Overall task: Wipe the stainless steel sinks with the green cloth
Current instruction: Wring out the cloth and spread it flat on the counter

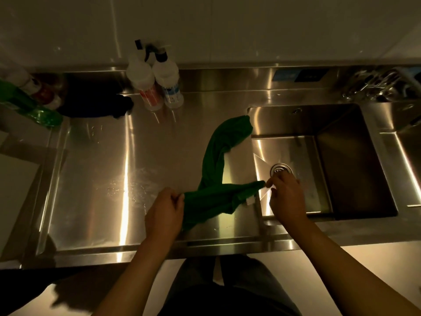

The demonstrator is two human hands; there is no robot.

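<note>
Green cloth point(218, 169); silvery steel sink point(355, 160); white spray bottles point(155, 80); green bottle point(29, 106); white wall point(227, 26).

A green bottle point(29, 106) is cut off by the left edge. At the far right of the bench point(159, 137), shiny objects point(376, 85) are too blurred to identify. The spray bottle point(168, 87) labels are unreadable. The left grip point(164, 213) hides one end of the cloth point(216, 197).
</note>
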